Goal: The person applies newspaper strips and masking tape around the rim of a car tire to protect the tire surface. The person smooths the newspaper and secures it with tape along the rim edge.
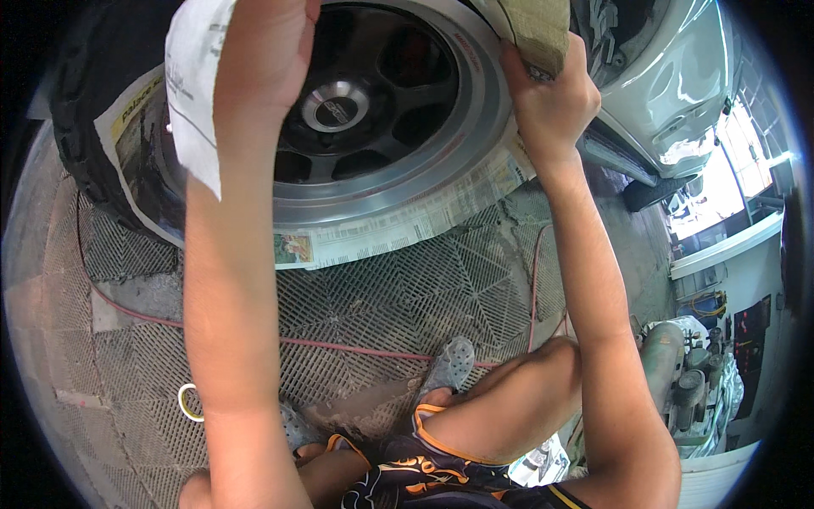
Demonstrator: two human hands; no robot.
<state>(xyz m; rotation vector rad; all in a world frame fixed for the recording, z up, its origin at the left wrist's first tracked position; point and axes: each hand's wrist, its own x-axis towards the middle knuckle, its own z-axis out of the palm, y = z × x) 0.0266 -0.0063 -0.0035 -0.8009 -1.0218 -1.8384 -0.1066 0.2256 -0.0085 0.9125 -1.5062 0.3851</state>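
Observation:
A wheel with a dark spoked centre (335,108) and a silver rim (381,197) is in front of me, with newspaper strips (381,242) tucked around the rim's edge over the black tyre (80,174). My right hand (555,106) is closed at the rim's upper right, gripping a tan piece of paper (538,30). At the upper left, my left hand (292,42) reaches up over the wheel, its fingers cut off by the picture's top edge. A white printed paper sheet (195,102) hangs beside that wrist; whether the left hand holds it is hidden.
A red hose (365,346) runs across the grey grid floor mats (381,297). On the floor at left lies a roll of tape (191,402). A white car body (670,93) stands at right, with a green compressor-like machine (691,390) below it. My bent knee (551,373) is close beneath the right arm.

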